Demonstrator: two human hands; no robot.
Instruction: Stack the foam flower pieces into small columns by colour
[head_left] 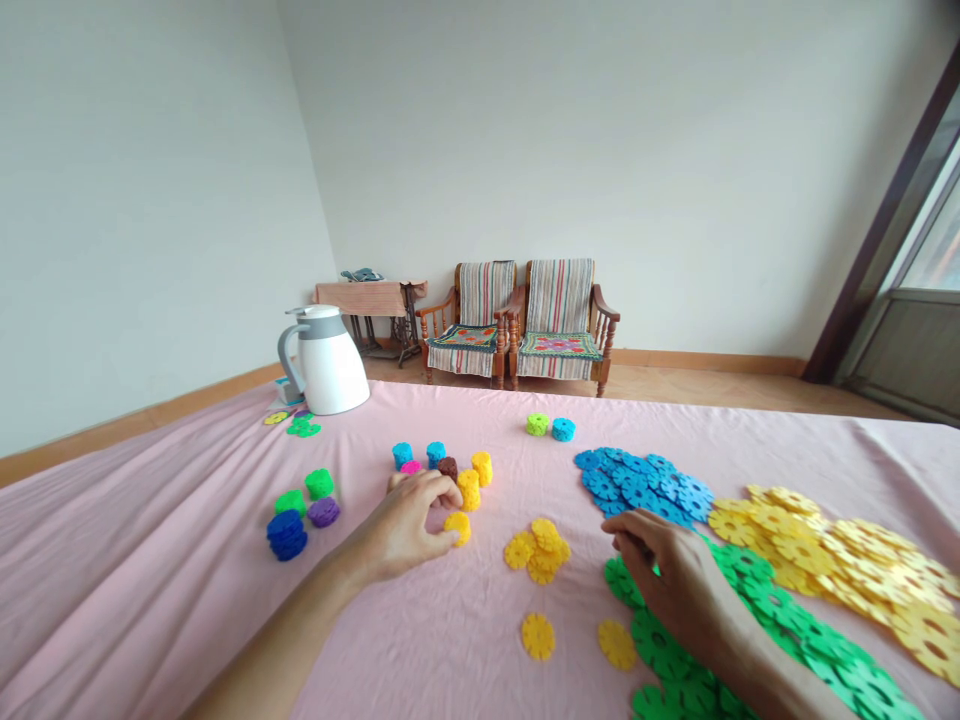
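Note:
My left hand (412, 515) is over the left middle of the cloth. Its thumb and index finger curve around a small stack of yellow notched discs (459, 528). Just beyond are two more yellow stacks (469, 490), a brown stack (448, 468), a pink stack (410, 467) partly behind my fingers, and blue stacks (403, 456). My right hand (667, 565) hangs over the edge of the green disc pile (780, 620), close to the blue disc pile (637, 483). Its fingers are curled together, and anything between them is hidden. Loose yellow discs (538, 550) lie between my hands.
Green, purple and dark blue stacks (286, 535) stand at left. A white jug (330, 365) stands at the far left, loose discs (304, 426) before it. Lime and blue stacks (551, 427) sit far back. A yellow disc pile (840, 550) spreads right. Chairs (559, 320) are beyond the table.

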